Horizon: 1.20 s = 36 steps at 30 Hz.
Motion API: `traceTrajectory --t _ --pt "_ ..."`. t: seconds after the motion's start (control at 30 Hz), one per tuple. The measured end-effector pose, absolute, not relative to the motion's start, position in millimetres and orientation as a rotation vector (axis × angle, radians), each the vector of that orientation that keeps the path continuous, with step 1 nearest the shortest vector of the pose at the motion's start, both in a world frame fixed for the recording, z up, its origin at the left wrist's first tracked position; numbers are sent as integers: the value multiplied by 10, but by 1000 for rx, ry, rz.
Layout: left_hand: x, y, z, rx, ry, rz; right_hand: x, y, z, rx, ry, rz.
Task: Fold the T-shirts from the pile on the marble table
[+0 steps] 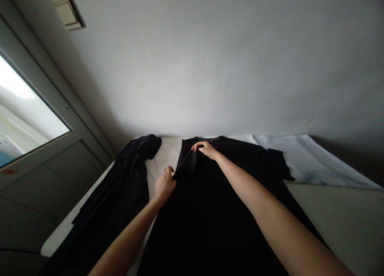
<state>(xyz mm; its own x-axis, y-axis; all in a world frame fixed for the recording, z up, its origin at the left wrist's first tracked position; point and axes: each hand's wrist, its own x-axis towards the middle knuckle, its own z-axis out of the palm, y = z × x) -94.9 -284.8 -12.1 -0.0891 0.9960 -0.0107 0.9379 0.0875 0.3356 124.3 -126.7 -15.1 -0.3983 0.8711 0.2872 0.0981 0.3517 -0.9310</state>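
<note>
A black T-shirt (222, 212) lies spread on the table, its neckline at the far edge by the wall. My left hand (165, 183) is closed on the shirt's left edge, near the underarm. Over the upper left part of the shirt, my right hand (205, 149) pinches the left sleeve, which is folded inward and stretched between my two hands. The right sleeve (279, 164) lies out flat to the side. My forearms cover parts of the shirt's body.
Another dark garment (129, 180) lies rumpled along the table's left side. White cloth (318, 160) is at the back right of the pale table (336, 216). A grey wall (210, 68) rises directly behind. At left are a door (60, 160) and a light switch (66, 13).
</note>
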Motion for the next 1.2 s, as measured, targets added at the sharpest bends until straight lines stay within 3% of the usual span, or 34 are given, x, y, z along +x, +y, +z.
traceTrajectory --t 0.3,0.53,0.8,1.2 --pt "-493 -2640 -153 2119 1700 464 1516 -1316 -270 -968 -1577 1082" --pt "-602 -1186 -126 2432 1654 518 1509 -1424 -410 -1028 -1502 1096" --pt "-818 163 -94 2515 1351 281 1508 -1399 -533 -1004 -1406 1099" --pt "-864 491 -546 2215 1041 464 1582 -1429 -573 -1018 -1441 1153"
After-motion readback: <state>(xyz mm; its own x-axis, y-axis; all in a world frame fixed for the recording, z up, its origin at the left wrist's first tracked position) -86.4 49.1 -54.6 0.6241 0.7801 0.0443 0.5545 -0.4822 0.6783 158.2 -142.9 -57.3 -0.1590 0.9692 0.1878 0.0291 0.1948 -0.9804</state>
